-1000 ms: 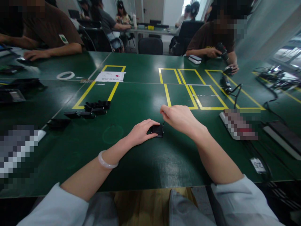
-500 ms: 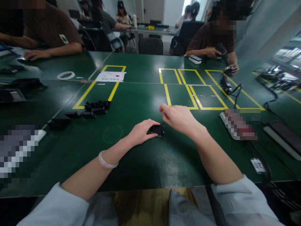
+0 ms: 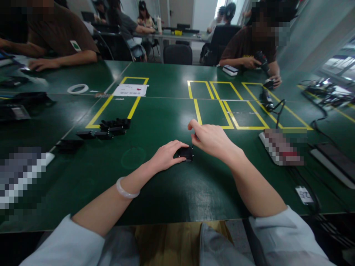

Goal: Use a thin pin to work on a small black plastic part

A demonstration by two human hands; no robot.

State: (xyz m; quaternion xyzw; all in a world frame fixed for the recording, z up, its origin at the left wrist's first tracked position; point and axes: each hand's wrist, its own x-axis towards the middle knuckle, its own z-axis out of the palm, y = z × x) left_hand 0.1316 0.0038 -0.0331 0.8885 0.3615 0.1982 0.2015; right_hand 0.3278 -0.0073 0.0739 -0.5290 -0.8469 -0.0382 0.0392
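On the green table (image 3: 161,195) lies a small black block (image 3: 186,153) with silvery dots at its corners. My left hand (image 3: 168,155) grips it from the left, thumb on the near side and fingers on the far side. Above the block's right edge, my right hand (image 3: 212,139) is closed around a thin dark tool (image 3: 193,146), whose lower end meets the block's right far corner. Most of the tool is hidden by the fingers. Several black parts (image 3: 115,127) sit in a group to the left, beyond my left forearm.
Yellow tape rectangles mark the table, with a paper sheet (image 3: 131,90) on one. A tape roll (image 3: 78,89) lies far left. Two devices and cables are at the right. Across the table, one person (image 3: 249,48) holds a black tool; another person (image 3: 61,40) sits left.
My right hand has shifted very slightly, its index finger a little higher. My left hand and the black block have stayed in place.
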